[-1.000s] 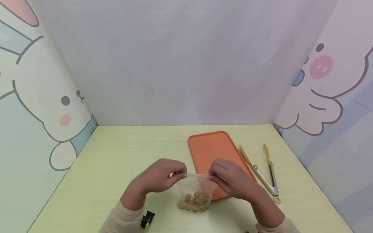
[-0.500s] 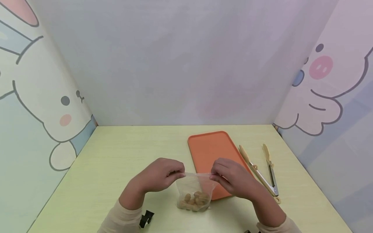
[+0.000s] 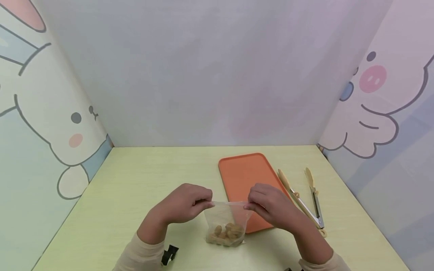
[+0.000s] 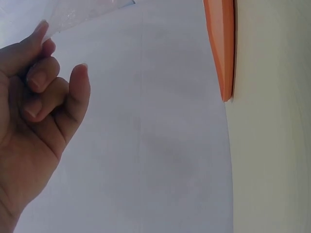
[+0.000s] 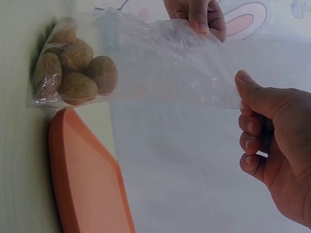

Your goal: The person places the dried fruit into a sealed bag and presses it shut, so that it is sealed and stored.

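Observation:
A clear plastic bag point(image 3: 220, 214) hangs between both hands, its lower end at the table. Several brown, wrinkled, walnut-like balls point(image 5: 77, 90) lie in the bottom of it. My left hand point(image 3: 184, 203) pinches the left corner of the top edge between thumb and forefinger, the other fingers curled loosely in the left wrist view. At the opposite corner, my right hand point(image 3: 272, 207) pinches the edge the same way. The top edge is stretched nearly straight between them. In the right wrist view the bag point(image 5: 170, 68) shows from the side, tapering toward the hands.
An orange tray point(image 3: 247, 177) lies behind the bag, partly covered by it and the right hand. Spread tongs point(image 3: 306, 205) with tan tips lie right of the tray. A small black piece point(image 3: 169, 254) shows beside the left sleeve. Printed walls enclose the table.
My left hand has shifted slightly left and my right hand slightly right, so the bag's top edge is stretched a little wider. The nut-like balls stay at the bottom.

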A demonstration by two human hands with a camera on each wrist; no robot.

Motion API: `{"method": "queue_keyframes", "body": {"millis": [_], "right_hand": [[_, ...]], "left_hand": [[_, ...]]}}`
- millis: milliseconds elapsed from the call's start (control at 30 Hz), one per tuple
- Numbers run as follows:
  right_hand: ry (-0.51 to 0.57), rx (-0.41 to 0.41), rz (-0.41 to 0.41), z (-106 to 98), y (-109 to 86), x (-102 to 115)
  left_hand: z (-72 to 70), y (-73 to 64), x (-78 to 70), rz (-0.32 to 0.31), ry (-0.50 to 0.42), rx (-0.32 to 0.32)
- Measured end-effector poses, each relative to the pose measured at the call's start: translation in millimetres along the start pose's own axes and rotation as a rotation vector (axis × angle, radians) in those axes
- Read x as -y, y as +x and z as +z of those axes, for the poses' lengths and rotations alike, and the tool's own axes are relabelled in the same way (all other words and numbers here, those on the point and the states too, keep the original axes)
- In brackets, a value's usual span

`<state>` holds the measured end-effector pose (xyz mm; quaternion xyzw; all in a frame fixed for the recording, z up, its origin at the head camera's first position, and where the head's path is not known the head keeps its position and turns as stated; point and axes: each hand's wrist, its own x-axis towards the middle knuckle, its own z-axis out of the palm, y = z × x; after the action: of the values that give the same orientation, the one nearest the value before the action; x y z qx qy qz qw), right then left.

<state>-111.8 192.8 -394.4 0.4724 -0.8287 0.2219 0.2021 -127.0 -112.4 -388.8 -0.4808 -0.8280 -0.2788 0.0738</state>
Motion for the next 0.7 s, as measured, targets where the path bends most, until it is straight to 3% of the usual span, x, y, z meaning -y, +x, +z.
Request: {"method": "queue_keyframes", "body": {"millis": [200,333,433,600,700], "right_hand": [[-0.012,-0.016,0.010,1.6,-2.4,2.7],[0.000,-0.024,0.011,4.2,-2.8,3.9],[-0.003,0.024,0.048,7.3,1.2,2.4],[-0.002,0.221,0.171,13.8,26.0,-12.1],[0.037,0.320,0.230,17.7,44.5,-28.5]], "left_hand": [[-1.5,-1.9,-2.9,-0.006,0.013,-0.001],[-3.9,-4.9,-3.4,-0.051,0.008,0.036],[-8.3,-6.7,-2.3,-0.157,-0.026,0.097],[-20.0,-1.9,5.3,-0.422,-0.047,0.215],[-25.5,6.3,17.6,-0.503,-0.024,0.263]]}}
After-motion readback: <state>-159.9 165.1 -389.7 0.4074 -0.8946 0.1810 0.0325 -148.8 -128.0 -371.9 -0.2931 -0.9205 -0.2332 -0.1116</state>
